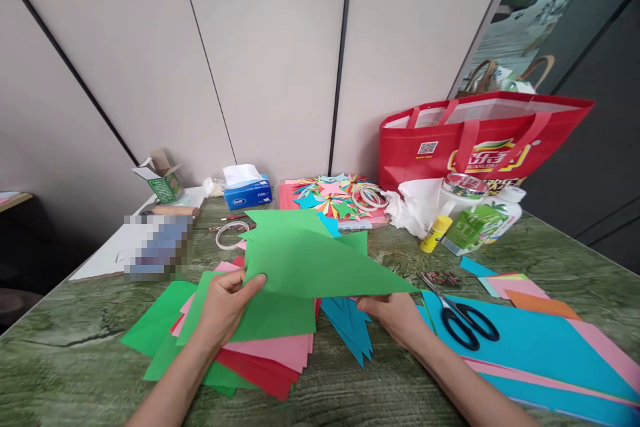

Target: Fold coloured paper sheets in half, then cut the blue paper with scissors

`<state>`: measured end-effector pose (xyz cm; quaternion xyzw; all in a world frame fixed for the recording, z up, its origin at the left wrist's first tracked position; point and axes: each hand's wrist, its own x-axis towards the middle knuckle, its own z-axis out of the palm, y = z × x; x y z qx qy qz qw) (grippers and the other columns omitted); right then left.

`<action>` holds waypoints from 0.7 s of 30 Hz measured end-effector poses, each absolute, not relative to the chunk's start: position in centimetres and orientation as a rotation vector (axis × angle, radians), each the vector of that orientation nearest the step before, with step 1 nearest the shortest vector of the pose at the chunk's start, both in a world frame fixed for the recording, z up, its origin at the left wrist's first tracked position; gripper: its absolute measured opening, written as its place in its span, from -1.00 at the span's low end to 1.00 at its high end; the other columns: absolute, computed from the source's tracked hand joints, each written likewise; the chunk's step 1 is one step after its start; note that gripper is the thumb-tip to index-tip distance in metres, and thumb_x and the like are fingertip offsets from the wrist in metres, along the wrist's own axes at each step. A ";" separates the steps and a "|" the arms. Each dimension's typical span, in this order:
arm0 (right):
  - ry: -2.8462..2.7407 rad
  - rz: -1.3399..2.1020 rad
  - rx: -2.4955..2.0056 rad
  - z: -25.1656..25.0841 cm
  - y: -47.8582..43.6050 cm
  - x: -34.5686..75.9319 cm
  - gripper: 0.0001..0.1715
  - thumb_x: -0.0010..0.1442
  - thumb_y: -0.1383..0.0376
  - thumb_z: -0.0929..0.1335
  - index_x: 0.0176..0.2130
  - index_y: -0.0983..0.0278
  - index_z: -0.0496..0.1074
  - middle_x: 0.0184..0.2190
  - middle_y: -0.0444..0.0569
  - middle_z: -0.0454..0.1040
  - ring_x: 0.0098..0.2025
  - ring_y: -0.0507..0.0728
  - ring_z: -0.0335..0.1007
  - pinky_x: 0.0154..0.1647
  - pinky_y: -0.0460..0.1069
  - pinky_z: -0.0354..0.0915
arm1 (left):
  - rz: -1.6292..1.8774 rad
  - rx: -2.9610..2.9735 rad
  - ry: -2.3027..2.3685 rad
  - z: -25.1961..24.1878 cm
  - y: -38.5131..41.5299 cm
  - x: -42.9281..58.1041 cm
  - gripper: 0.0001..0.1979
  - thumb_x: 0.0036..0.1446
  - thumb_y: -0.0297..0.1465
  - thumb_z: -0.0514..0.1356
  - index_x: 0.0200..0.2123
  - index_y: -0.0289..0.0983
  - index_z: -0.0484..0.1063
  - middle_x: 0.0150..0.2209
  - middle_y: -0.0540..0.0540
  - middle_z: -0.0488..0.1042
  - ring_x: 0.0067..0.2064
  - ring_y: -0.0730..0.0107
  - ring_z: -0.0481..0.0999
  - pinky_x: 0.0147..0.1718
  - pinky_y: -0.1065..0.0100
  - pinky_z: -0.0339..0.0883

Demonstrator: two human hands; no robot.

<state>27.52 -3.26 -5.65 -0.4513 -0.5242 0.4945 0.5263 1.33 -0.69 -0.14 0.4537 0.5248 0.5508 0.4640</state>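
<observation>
Your left hand (227, 303) is clamped, thumb against fingers, on the left edge of the green sheet (310, 263), held above the middle of the table. Your right hand (395, 317) touches its lower edge near the pointed right end; those fingers are partly hidden, so you cannot tell how tightly they close. You have bare tabletop (360, 400) on the near side of the sheet, between your forearms; the table's side edges run well apart from it, left and right.

Below the sheet, at its near left, lies a fanned paper stack (270, 350); blue paper pieces (350, 327) lie below its right part. To its right, scissors (451, 307) rest on blue paper (540, 333), in your right forearm's way. Beyond it you see a tape roll (219, 238), a blue tissue box (247, 195) and paper stars (345, 209); beyond and right, a yellow glue stick (436, 233), a green carton (470, 228) and a red bag (400, 155).

On the bag you can read "UANLEJI" and find a QR code (427, 147); the tissue box's lettering is too small.
</observation>
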 end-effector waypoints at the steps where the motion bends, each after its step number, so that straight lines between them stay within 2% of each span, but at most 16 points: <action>1: -1.263 1.149 -1.071 -5.7 -3.1 27.7 -0.73 -0.22 0.11 0.47 -0.53 0.25 0.50 -0.47 -0.04 0.52 -0.40 0.17 0.38 -0.40 -0.01 0.32 | 1.311 1.127 1.289 -0.2 -0.8 1.4 -0.79 -0.39 -0.31 0.39 -0.73 -0.28 0.44 -0.66 0.00 0.43 -0.47 0.25 0.45 -0.53 0.38 0.33; 5: -1.166 1.042 -1.032 -5.1 -2.7 28.3 -0.70 -0.13 0.07 0.42 -0.62 0.25 0.47 -0.55 -0.08 0.48 -0.42 0.15 0.36 -0.44 -0.03 0.29 | 1.170 1.178 1.262 -0.4 -0.9 1.4 -0.82 -0.36 -0.32 0.38 -0.67 -0.28 0.49 -0.59 -0.01 0.49 -0.45 0.24 0.47 -0.52 0.39 0.34; 10: -1.065 1.035 -1.102 -4.1 -2.8 28.0 -0.74 -0.06 0.11 0.40 -0.51 0.26 0.52 -0.45 -0.07 0.49 -0.37 0.17 0.36 -0.40 0.01 0.29 | 1.059 1.157 1.084 -0.1 -1.2 1.6 -0.70 -0.30 -0.33 0.38 -0.38 -0.26 0.55 -0.37 -0.10 0.56 -0.24 0.12 0.50 -0.30 0.27 0.39; 12: -1.092 0.981 -1.158 -4.1 -3.0 27.8 -0.73 -0.09 0.11 0.42 -0.48 0.27 0.53 -0.42 -0.05 0.49 -0.36 0.18 0.34 -0.42 0.00 0.28 | 1.037 1.080 1.024 -0.1 -1.2 1.6 -0.68 -0.21 -0.27 0.34 -0.32 -0.26 0.53 -0.32 -0.12 0.56 -0.23 0.13 0.50 -0.31 0.25 0.40; 15: -1.140 0.954 -1.187 -4.3 -3.1 27.6 -0.73 -0.10 0.13 0.43 -0.45 0.29 0.54 -0.37 -0.03 0.49 -0.33 0.18 0.32 -0.40 0.00 0.27 | 1.019 0.984 1.035 -0.2 -1.2 1.6 -0.70 -0.13 -0.18 0.28 -0.38 -0.28 0.52 -0.36 -0.11 0.56 -0.29 0.16 0.51 -0.39 0.25 0.41; 18: -1.131 1.033 -1.164 -4.2 -3.2 27.4 -0.71 -0.08 0.11 0.42 -0.49 0.31 0.53 -0.38 -0.02 0.48 -0.35 0.15 0.30 -0.41 -0.01 0.25 | 1.017 0.948 1.102 -0.2 -1.1 1.8 -0.71 -0.19 -0.18 0.31 -0.48 -0.30 0.51 -0.48 -0.08 0.54 -0.38 0.18 0.51 -0.45 0.26 0.40; 21: -1.079 1.131 -1.189 -4.0 -3.1 27.3 -0.63 -0.10 0.05 0.42 -0.51 0.33 0.52 -0.48 -0.03 0.46 -0.42 0.12 0.29 -0.46 -0.02 0.24 | 1.037 0.946 1.147 0.1 -1.1 1.9 -0.69 -0.28 -0.18 0.35 -0.55 -0.32 0.48 -0.54 -0.07 0.52 -0.45 0.21 0.48 -0.47 0.27 0.37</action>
